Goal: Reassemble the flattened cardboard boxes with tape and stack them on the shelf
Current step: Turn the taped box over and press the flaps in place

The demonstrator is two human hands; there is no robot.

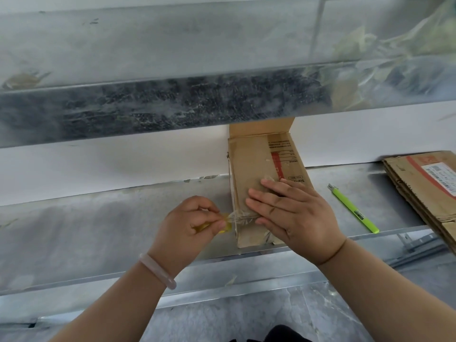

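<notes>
Box [251,164]: upside-down txt, "SIX…" partly legible; rest unreadable.

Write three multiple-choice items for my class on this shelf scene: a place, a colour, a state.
1. Where does the green pen-shaped tool lie? A) right of the box B) on the box C) on the floor
2. The bracelet's colour? A) black B) pale pink C) blue
3. The left hand? A) pinches tape at the box's edge B) lies flat C) grips the tool
Key: 1 A, it lies on the shelf beside the box; 2 B, a pale ring circles the wrist; 3 A, it is curled round the tape.
</notes>
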